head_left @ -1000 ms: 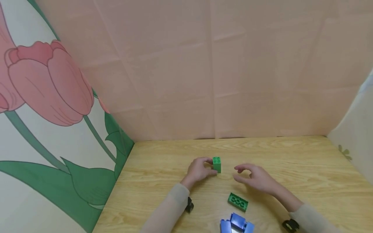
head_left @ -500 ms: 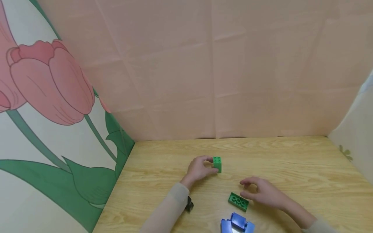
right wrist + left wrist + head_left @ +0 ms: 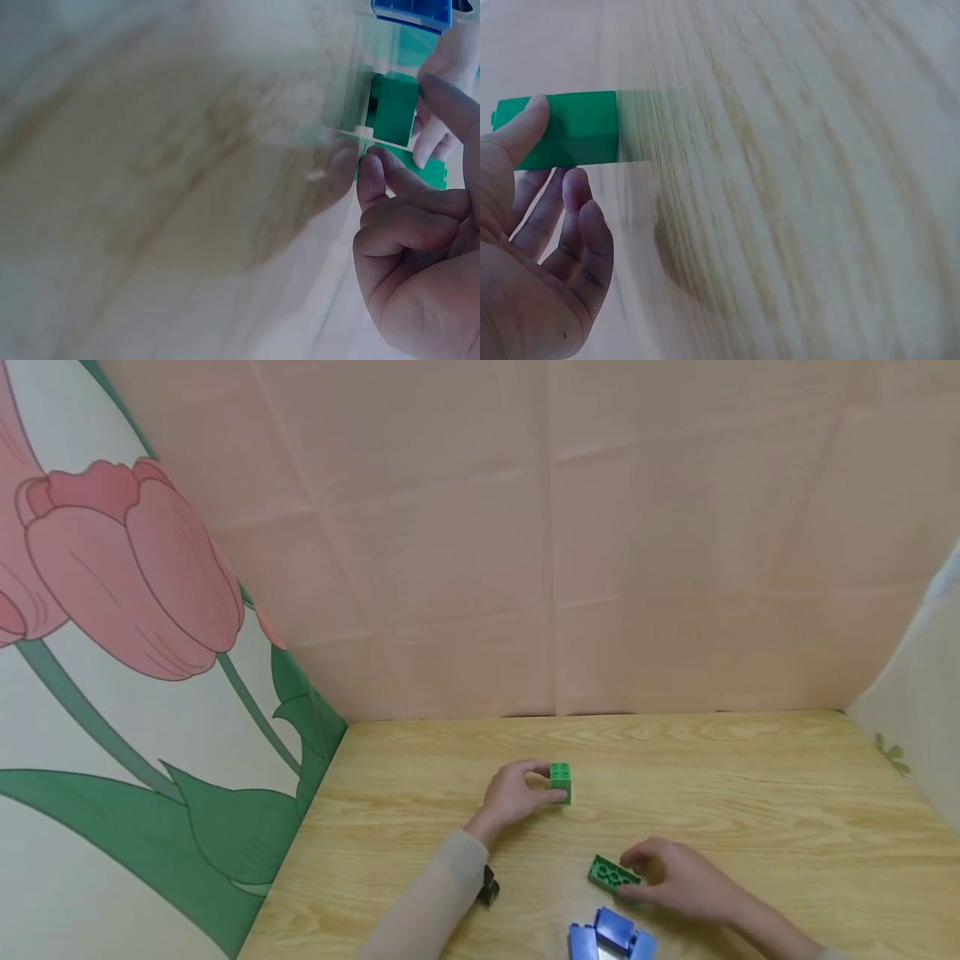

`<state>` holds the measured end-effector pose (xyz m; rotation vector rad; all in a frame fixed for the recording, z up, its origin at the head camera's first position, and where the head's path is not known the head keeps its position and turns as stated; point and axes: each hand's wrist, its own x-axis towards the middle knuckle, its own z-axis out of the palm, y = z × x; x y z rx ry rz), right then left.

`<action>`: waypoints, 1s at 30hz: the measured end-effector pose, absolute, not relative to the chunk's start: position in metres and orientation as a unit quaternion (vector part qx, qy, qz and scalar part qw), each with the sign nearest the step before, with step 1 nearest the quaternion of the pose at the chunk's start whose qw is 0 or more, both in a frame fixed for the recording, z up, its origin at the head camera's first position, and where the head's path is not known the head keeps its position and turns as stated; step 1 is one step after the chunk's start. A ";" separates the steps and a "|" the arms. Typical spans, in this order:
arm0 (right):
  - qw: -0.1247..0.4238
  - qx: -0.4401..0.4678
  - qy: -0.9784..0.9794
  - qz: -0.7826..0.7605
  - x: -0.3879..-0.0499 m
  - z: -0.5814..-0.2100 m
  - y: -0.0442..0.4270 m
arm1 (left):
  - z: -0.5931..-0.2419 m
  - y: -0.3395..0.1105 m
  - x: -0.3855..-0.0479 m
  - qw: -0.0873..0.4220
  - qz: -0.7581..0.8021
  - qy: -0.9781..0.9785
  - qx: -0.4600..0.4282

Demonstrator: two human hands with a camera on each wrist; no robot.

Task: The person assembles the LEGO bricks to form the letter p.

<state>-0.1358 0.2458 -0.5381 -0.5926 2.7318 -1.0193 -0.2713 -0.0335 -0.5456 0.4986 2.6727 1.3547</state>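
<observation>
In the head view my left hand [image 3: 513, 795] pinches an upright bright green toy block [image 3: 560, 783], studs on top, which stands on the wooden table. The left wrist view shows the thumb on one side of that block [image 3: 581, 127], with the lower fingers loosely curved beneath it. My right hand [image 3: 682, 881] is at a darker green brick [image 3: 609, 874] that lies hollow side up. Thumb and fingers lie along its two long sides, around its right end. From the right wrist, this brick [image 3: 395, 110] sits between the thumb and curled fingers.
Several blue bricks [image 3: 615, 928] lie close together at the table's front, just below the dark green brick. The wooden table [image 3: 720, 768] meets a pink cloth backdrop [image 3: 450, 543] behind. A tulip-patterned panel [image 3: 135, 568] borders the left side.
My right hand has moved down and back towards me, from beside the bright green block to the dark green brick. The left hand keeps its hold almost unmoved.
</observation>
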 end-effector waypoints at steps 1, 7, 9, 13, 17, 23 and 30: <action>0.087 -0.195 0.915 -0.343 -0.135 -0.538 0.245 | -0.546 -0.033 -0.271 0.052 0.446 0.878 0.163; 0.123 -0.184 0.909 -0.354 -0.136 -0.535 0.244 | -0.545 -0.033 -0.271 0.051 0.450 0.877 0.158; 0.130 -0.184 0.908 -0.354 -0.137 -0.535 0.244 | -0.545 -0.033 -0.271 0.052 0.453 0.876 0.158; 0.133 -0.177 0.911 -0.349 -0.139 -0.535 0.243 | -0.545 -0.034 -0.271 0.052 0.453 0.876 0.159; 0.128 -0.167 0.918 -0.335 -0.140 -0.535 0.244 | -0.545 -0.034 -0.271 0.050 0.451 0.877 0.158; 0.085 -0.174 0.934 -0.299 -0.142 -0.533 0.245 | -0.544 -0.034 -0.269 0.053 0.451 0.878 0.156; 0.061 -0.188 0.935 -0.294 -0.147 -0.530 0.248 | -0.543 -0.034 -0.269 0.053 0.452 0.877 0.156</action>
